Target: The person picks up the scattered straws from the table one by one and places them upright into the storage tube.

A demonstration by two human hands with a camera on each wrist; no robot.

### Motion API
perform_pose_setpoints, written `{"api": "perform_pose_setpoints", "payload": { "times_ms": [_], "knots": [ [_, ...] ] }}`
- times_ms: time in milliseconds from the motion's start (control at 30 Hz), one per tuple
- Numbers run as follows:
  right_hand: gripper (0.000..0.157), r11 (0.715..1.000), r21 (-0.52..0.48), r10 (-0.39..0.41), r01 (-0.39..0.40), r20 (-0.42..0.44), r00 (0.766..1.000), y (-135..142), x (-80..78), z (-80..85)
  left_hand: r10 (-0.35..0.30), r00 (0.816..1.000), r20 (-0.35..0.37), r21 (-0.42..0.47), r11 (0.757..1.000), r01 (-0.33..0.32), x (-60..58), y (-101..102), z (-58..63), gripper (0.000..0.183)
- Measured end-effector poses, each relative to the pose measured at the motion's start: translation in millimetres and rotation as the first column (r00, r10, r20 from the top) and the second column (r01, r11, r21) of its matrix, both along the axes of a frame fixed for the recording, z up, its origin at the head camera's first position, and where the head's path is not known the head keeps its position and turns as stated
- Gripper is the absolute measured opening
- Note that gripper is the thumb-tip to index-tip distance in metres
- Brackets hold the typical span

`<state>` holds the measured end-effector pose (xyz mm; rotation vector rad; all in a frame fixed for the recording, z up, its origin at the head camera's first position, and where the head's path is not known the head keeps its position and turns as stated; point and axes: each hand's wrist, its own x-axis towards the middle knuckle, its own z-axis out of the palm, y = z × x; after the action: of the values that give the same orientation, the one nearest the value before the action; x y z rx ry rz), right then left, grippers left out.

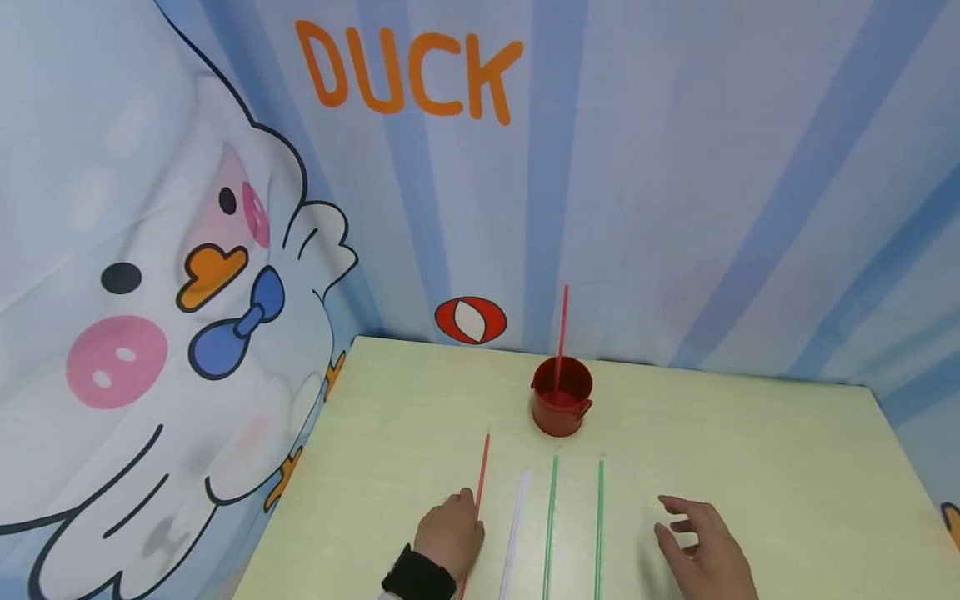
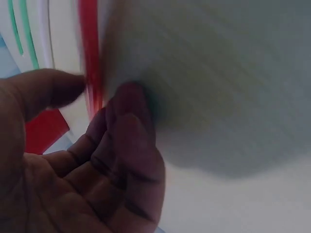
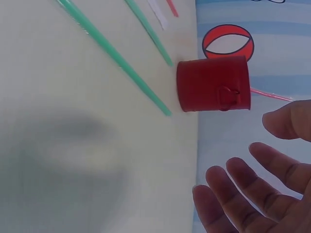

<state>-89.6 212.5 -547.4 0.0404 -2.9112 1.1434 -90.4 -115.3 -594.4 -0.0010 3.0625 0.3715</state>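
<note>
My left hand (image 1: 452,533) is over a red straw (image 1: 483,467) at the left of a row on the table. In the left wrist view the red straw (image 2: 89,43) runs between the thumb and curled fingers, which pinch it. To its right lie a pale lilac straw (image 1: 516,525) and two green straws (image 1: 551,525), roughly parallel. My right hand (image 1: 708,550) hovers right of the row, fingers loosely bent, holding nothing. Behind the row stands a small red bucket (image 1: 558,421) with another red straw (image 1: 562,325) leaning upright in it.
The pale yellow table (image 1: 750,450) ends at a blue striped cloth backdrop (image 1: 645,192) printed with a duck and lettering. A small handle (image 3: 228,98) sits on the bucket's side in the right wrist view.
</note>
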Motion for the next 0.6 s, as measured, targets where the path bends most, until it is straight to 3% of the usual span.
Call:
{"api": "perform_pose_setpoints", "payload": {
  "times_ms": [133, 267, 367, 467, 600],
  "knots": [
    [0.036, 1.0, -0.005, 0.006, -0.006, -0.002, 1.0, -1.8, 5.4, -6.0, -0.005, 1.0, 0.006, 0.041, 0.999, 0.005, 0.0, -1.0, -1.1, 0.012],
    [0.034, 1.0, -0.011, 0.001, -0.001, -0.007, 1.0, -1.5, 9.8, -9.0, -0.002, 0.999, 0.048, 0.074, 0.997, -0.002, -2.4, -6.0, 1.1, 0.012],
    [0.034, 1.0, -0.007, -0.004, 0.004, -0.008, 1.0, -0.8, 11.1, -10.9, 0.002, 1.0, 0.028, 0.078, 0.997, -0.004, -5.4, -9.9, 5.5, 0.014],
    [0.035, 1.0, 0.002, -0.008, 0.008, 0.007, 1.0, 0.2, 10.9, -12.2, 0.003, 1.0, -0.025, 0.086, 0.996, -0.001, -12.1, -12.4, 17.7, 0.016],
    [0.035, 1.0, 0.011, -0.016, 0.016, 0.029, 0.999, 2.0, 9.9, -13.0, -0.005, 0.994, -0.109, 0.128, 0.992, 0.019, -25.2, -10.7, 48.0, 0.018]
  ]
}}
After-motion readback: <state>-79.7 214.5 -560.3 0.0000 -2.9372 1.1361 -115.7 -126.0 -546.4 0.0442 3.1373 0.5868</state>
